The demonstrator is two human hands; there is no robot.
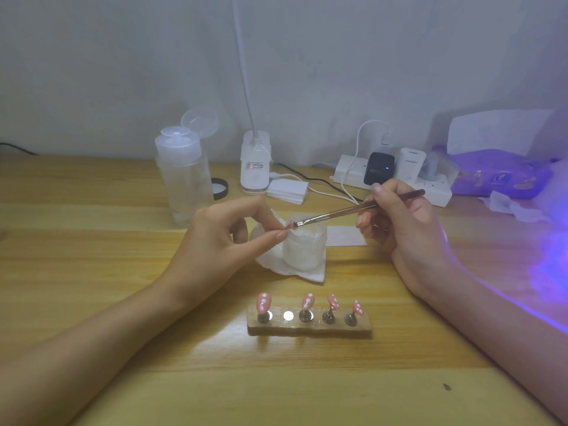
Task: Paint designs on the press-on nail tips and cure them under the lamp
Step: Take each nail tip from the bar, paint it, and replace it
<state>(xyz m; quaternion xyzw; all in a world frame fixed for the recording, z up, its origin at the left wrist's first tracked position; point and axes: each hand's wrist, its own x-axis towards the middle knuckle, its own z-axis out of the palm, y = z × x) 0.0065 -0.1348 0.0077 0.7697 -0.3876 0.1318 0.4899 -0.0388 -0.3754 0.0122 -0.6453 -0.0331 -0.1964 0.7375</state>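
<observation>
My left hand pinches a small nail tip between thumb and forefinger, just above a frosted white jar. My right hand grips a thin brown brush, and its bristle end touches the held tip. Near the table's front stands a wooden holder with several pink nail tips dotted white on small stands. One round magnet spot on the holder is bare. Purple light falls on the table at the right; the lamp itself is out of view.
A white tissue lies under the jar. Behind stand a clear pump bottle, a white desk lamp base, a power strip with plugs and cables, a purple pack, and a black-rimmed lid.
</observation>
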